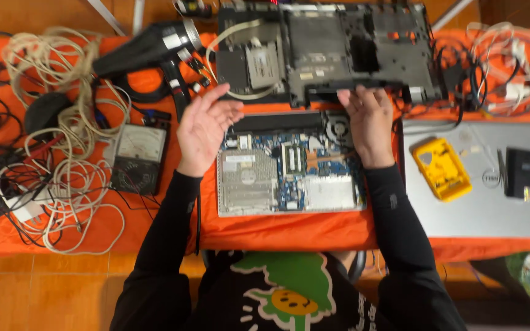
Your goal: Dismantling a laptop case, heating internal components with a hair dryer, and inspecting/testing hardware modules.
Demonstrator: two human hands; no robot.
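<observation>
An opened laptop base (289,175) with its circuit board, fan and drive bay exposed lies on the orange cloth in front of me. Behind it lies the removed black bottom cover (332,49), inside facing up. My left hand (205,129) hovers open at the base's left rear corner, palm turned inward, holding nothing. My right hand (368,119) rests over the fan area at the right rear, its fingertips touching the near edge of the black cover.
A black heat gun (148,49) and an analog multimeter (137,156) lie left, among tangled white cables (62,178). A closed silver laptop (480,208) at right carries a yellow tool (441,168) and a small black box (527,175). More cables (510,67) sit far right.
</observation>
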